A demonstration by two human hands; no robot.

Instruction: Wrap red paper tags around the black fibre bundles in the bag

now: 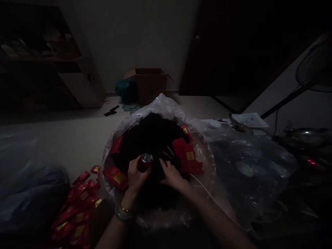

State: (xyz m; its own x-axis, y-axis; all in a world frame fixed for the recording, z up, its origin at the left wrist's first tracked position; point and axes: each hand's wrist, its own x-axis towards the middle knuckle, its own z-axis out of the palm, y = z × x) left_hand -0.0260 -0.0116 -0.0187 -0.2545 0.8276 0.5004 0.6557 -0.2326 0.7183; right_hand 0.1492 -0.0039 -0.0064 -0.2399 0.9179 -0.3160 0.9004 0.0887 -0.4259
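My left hand is closed round a small red packet, whose shiny silver top faces up. To its right my right hand is low over the dark loose material, with index finger and thumb apart and nothing visible between them. That dark loose material, leaf-like, is heaped in a wide round container lined with clear plastic. Two thin shiny rods show just beyond my right hand. Red packets with gold labels lie at the right side, and another red packet lies at the left.
Many red packets are piled at lower left. A cardboard box and a teal bag stand by the wall. A large clear plastic bag lies at right, near a fan. A white cord runs under my right forearm.
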